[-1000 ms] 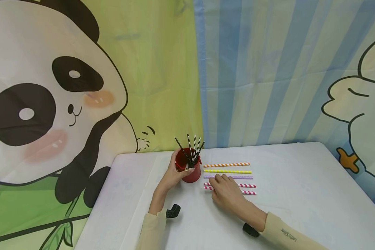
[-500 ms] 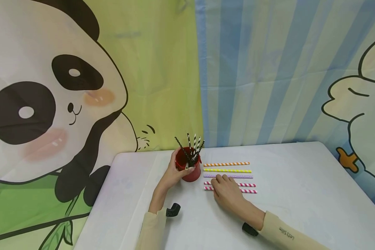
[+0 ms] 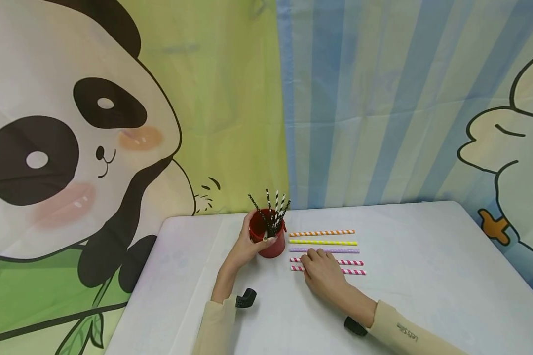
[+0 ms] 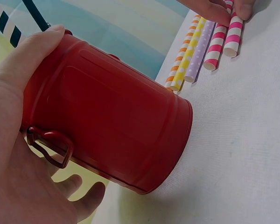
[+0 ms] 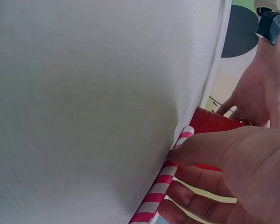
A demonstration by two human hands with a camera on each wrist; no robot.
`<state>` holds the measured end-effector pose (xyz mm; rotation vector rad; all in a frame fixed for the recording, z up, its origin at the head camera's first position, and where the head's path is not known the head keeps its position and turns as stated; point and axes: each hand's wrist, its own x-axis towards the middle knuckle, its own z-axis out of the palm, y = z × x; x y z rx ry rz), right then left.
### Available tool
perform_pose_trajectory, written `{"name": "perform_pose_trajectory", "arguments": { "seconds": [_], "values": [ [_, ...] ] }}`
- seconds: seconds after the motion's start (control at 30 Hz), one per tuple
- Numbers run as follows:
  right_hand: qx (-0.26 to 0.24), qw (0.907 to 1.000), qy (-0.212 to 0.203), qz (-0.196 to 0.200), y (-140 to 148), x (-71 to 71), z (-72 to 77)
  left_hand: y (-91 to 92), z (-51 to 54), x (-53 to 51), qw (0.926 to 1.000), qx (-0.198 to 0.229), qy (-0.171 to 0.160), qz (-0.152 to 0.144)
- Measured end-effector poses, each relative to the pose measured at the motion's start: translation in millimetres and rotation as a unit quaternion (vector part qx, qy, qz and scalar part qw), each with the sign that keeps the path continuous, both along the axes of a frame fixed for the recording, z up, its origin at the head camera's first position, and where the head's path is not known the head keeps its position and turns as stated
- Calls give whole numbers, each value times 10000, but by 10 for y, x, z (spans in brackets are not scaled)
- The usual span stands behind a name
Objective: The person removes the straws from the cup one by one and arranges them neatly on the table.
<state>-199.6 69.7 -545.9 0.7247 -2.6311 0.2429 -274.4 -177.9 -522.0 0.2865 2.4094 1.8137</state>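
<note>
My left hand [image 3: 241, 254] grips a small red metal bucket [image 3: 273, 250], the thumb over its rim and the fingers round the far side. Black-and-white patterned paper straws [image 3: 277, 212] stand in it, leaning various ways. To the right, my right hand [image 3: 324, 273] pinches the nearest pink-and-white striped straw [image 5: 163, 182] between thumb and fingers, low on the tabletop. A second pink striped straw [image 3: 353, 263] lies just beyond, partly hidden under the hand. In the left wrist view the bucket's side handle [image 4: 51, 147] hangs beside the palm.
Farther back lie a purple dotted straw [image 3: 348, 251], a yellow one [image 3: 324, 242] and an orange striped one [image 3: 322, 233], roughly parallel. The white-covered table [image 3: 426, 276] ends at a printed curtain [image 3: 360, 98] behind.
The nearest pink striped straw has shifted slightly right, and the gap to the other pink straw is a little wider. My right hand has moved slightly right; the left hand and bucket stay still.
</note>
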Motion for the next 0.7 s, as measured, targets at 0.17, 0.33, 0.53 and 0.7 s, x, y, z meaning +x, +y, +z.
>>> {"name": "perform_pose_trajectory", "arguments": {
  "seconds": [0.17, 0.33, 0.53, 0.7],
  "values": [
    [11, 10000, -53, -4, -2, 4, 0, -1, -3, 9, 10000, 36, -5, -1],
    [8, 10000, -32, 8, -7, 9, 4, 2, 0, 11, 10000, 61, -12, 8],
    [-100, 9999, 12, -65, -15, 5, 23, 0, -9, 3, 10000, 82, -54, 6],
    [-201, 9992, -313, -118, -14, -1, 56, 6, -6, -10, 9999, 46, -124, 4]
  ]
}}
